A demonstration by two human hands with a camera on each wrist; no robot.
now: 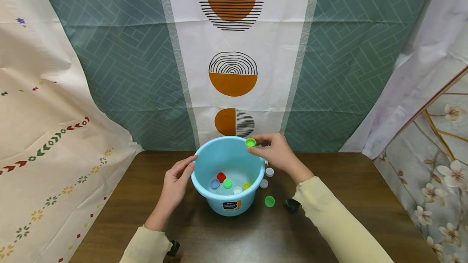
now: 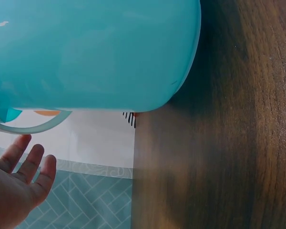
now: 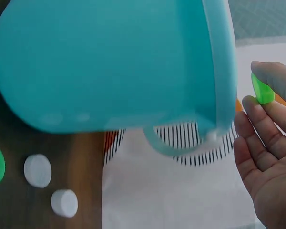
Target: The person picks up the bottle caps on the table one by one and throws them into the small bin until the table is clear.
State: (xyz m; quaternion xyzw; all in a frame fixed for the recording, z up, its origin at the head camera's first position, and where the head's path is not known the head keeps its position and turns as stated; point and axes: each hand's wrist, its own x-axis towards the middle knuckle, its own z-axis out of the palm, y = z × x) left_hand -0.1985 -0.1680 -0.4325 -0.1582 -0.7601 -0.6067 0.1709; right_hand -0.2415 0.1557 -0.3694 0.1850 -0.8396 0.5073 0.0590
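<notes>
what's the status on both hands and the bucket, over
Left hand at rim of blue bucket. Right hand pinching green cap. Five caps inside bucket. No obstruction visible over its opening.

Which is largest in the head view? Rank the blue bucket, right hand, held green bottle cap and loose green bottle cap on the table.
1. Blue bucket
2. Right hand
3. Held green bottle cap and loose green bottle cap: too alike to rank
</notes>
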